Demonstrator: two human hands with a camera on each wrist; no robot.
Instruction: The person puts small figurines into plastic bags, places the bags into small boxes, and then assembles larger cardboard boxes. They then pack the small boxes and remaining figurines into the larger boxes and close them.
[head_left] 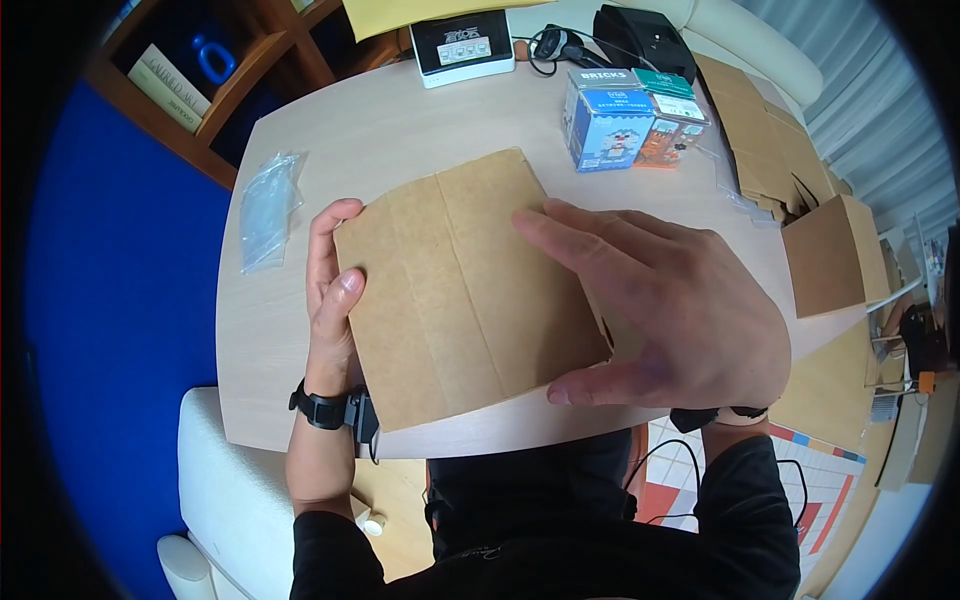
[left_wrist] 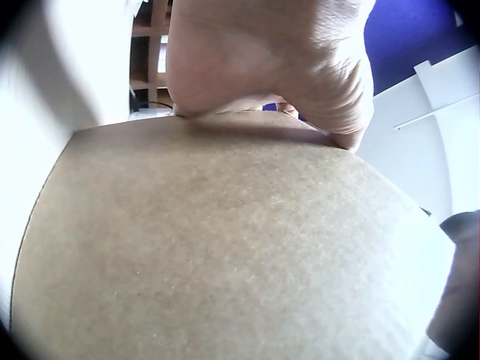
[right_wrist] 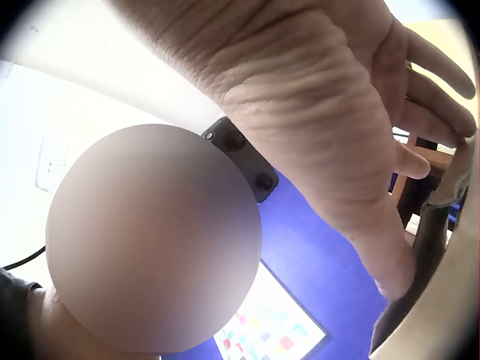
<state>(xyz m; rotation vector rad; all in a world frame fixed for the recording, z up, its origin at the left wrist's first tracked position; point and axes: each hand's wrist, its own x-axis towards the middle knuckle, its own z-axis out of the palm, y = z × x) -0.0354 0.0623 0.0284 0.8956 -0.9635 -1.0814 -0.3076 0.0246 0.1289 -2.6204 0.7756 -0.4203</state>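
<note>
A brown cardboard box (head_left: 450, 290) is held at the near side of the pale worktop (head_left: 350, 170), its broad seamed face turned up toward us and tilted. The person's left hand (head_left: 330, 315) grips the box along its left edge, thumb on the face and fingers around the side. The right hand (head_left: 680, 300) is spread over the opposite edge, its fingers stretched out toward the upper right corner and its thumb beside the lower one; we cannot tell how firmly it presses. From the right wrist we see a dark gap along the edge of the cardboard, close to the thumb.

Beyond, we find a blue toy box (head_left: 610, 130) marked "BRICKS" standing against an orange one (head_left: 665, 145), near the far side of the worktop. A white device with a dark screen (head_left: 462, 50) stands to their left, and a black machine (head_left: 647, 38) behind them. A clear plastic bag (head_left: 268, 215) lies well apart on our left. At right, flattened cardboard (head_left: 765, 140) and a second brown carton (head_left: 835, 255) line the edge, while a wooden shelf (head_left: 270, 60) holds a pale book (head_left: 170, 90).
</note>
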